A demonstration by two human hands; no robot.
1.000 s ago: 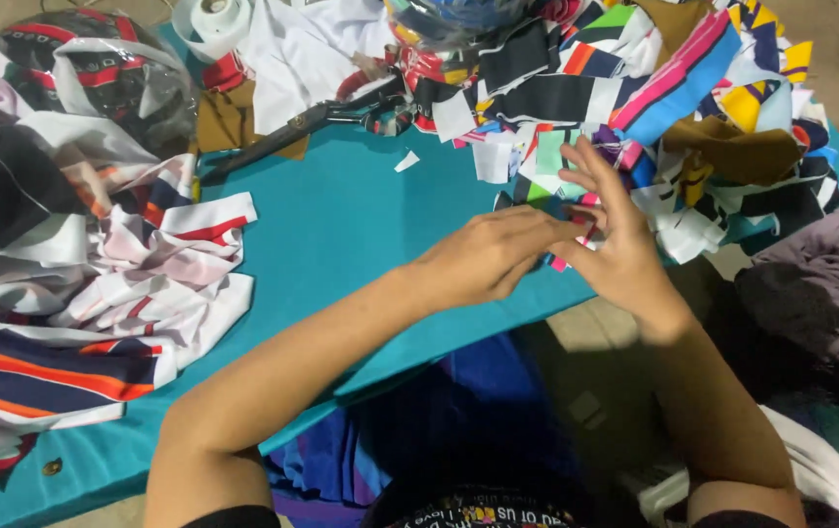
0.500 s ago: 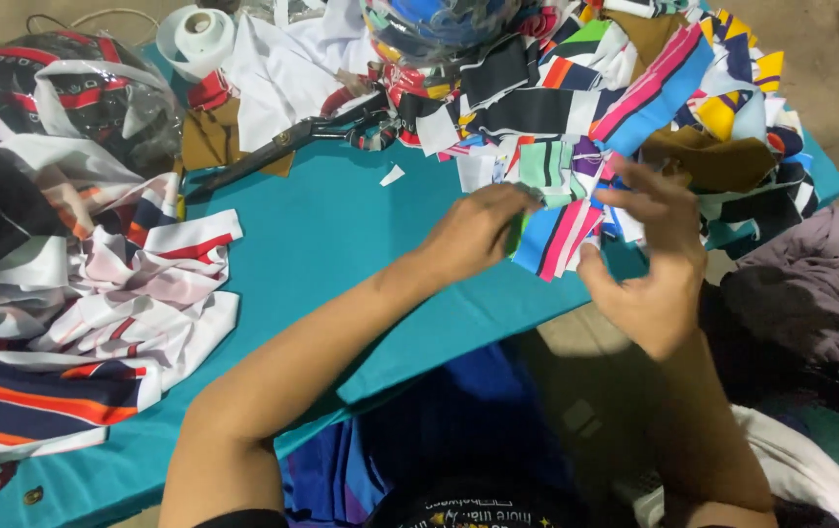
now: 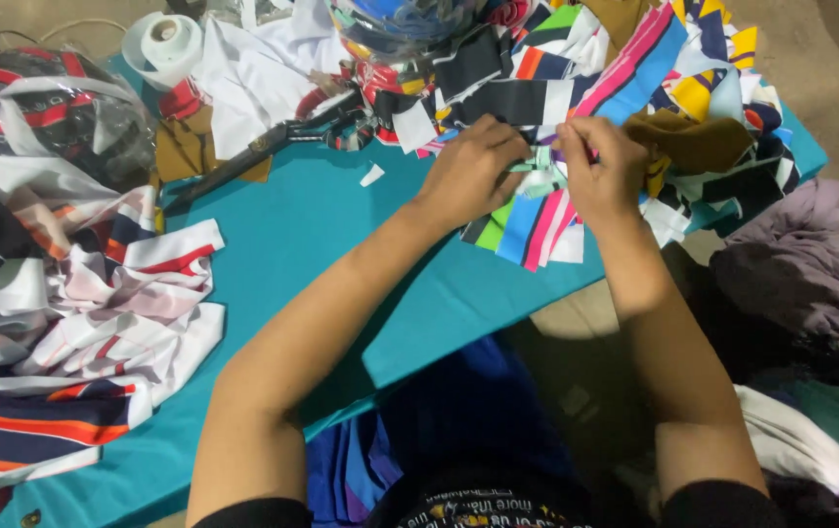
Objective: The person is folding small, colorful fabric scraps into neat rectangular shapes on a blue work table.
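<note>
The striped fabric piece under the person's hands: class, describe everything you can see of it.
The striped fabric piece is a flat cloth offcut with bands of blue, pink, white, green and black. It lies on the teal table near its front edge, at the foot of a heap of mixed scraps. The left hand rests on its upper part; the right hand pinches small bits just above it.

Left of the left hand (image 3: 473,171) the teal table (image 3: 312,235) lies bare, open room as far as the striped cloth pile (image 3: 77,332) at its far left. Scissors (image 3: 263,147) and a tape roll (image 3: 163,44) lie beyond that bare stretch. Ahead and right of the right hand (image 3: 600,166), heaped fabric scraps (image 3: 693,88) crowd every path.
</note>
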